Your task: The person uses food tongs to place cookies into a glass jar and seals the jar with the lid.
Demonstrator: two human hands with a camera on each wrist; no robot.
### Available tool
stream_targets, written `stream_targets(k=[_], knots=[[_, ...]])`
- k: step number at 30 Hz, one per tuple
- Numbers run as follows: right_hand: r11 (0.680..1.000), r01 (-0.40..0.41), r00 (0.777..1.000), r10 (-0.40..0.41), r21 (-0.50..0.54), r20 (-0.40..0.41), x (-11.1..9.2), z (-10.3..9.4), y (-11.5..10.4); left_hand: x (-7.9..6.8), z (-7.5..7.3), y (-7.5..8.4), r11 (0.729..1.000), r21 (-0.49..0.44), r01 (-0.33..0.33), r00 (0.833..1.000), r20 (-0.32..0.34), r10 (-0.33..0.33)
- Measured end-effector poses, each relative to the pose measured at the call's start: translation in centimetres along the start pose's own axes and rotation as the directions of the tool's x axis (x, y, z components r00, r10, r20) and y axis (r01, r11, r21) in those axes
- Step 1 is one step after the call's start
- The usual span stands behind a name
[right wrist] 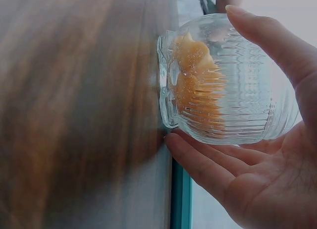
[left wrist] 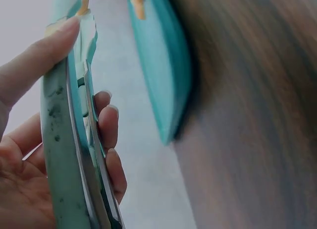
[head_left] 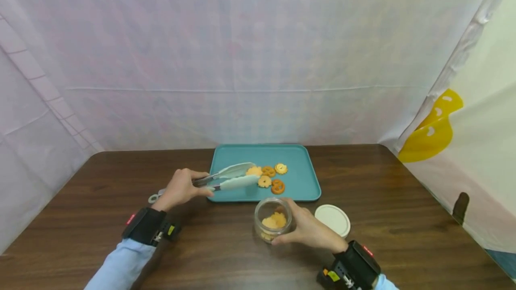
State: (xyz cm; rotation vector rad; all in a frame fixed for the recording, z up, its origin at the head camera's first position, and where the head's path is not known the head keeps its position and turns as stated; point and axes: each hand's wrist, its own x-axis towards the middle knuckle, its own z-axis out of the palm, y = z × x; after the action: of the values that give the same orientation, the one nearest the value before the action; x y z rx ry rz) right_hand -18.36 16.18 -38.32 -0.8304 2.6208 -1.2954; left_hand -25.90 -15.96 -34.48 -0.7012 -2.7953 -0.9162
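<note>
My left hand (head_left: 182,187) grips a pair of tongs (left wrist: 62,140) with pale green tips, thumb on one arm and fingers around the other. Between the tong tips, over the blue-green tray (head_left: 300,155), shows a pale cookie (head_left: 254,171). Close by on the tray lie pretzel-shaped cookies (head_left: 277,186) and flower-shaped cookies (head_left: 281,168). With thumb and fingers on opposite sides, my right hand (head_left: 308,227) holds a ribbed glass jar (right wrist: 242,90). The jar stands upright and uncovered on the table, in front of the tray, with several cookies (right wrist: 198,85) at its bottom.
A round white lid (head_left: 333,219) lies flat on the brown wooden table (head_left: 217,254), right of the jar. White cloth (head_left: 242,57) hangs behind the table. A yellow shape with cutouts (head_left: 429,138) is at the right side cloth.
</note>
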Motion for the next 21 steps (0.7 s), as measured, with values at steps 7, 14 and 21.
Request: stream_targets(k=[7,14,21], knots=[[1.0,0.008,1.0,-0.009,-0.015,-0.006,0.0,0.0,0.0,-0.5,-0.4,1.1,0.996,-0.062,-0.059,0.997,0.049,0.062],[1.0,0.016,1.0,-0.016,-0.024,-0.012,0.0,0.1,0.0,-0.8,-0.4,1.9,0.989,-0.085,-0.125,0.99,0.057,0.13],[1.0,0.019,1.0,-0.019,-0.019,-0.011,-0.1,0.0,0.1,-1.2,-0.6,2.2,0.983,-0.103,-0.154,0.984,0.072,0.162]])
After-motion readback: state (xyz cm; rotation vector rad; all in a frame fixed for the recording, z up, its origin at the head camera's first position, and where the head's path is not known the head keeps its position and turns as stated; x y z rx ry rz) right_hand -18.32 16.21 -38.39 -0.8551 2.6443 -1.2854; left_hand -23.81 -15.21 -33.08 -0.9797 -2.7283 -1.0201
